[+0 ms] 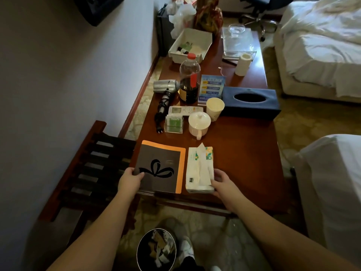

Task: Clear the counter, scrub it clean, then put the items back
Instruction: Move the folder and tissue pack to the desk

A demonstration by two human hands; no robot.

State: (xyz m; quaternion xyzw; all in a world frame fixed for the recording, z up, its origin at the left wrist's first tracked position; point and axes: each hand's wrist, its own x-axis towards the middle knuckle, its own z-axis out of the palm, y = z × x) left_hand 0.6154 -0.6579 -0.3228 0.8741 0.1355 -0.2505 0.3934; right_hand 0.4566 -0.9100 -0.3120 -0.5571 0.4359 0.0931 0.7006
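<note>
A round waste bin (156, 249) holding scraps stands on the patterned carpet (211, 231). White-sheeted beds (320, 42) lie right. A slatted luggage rack (93, 171) stands left.

Glossy wooden counter (234, 153); matt paper folder (158, 169); shiny metal hairdryer (166, 86).

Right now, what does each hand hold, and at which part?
The left hand grips the dark brown folder with a black bow print at its near left edge. The right hand grips the white soft tissue pack at its near right corner.

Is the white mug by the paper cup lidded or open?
Lidded: a white knobbed lid sits on the white mug.
</note>
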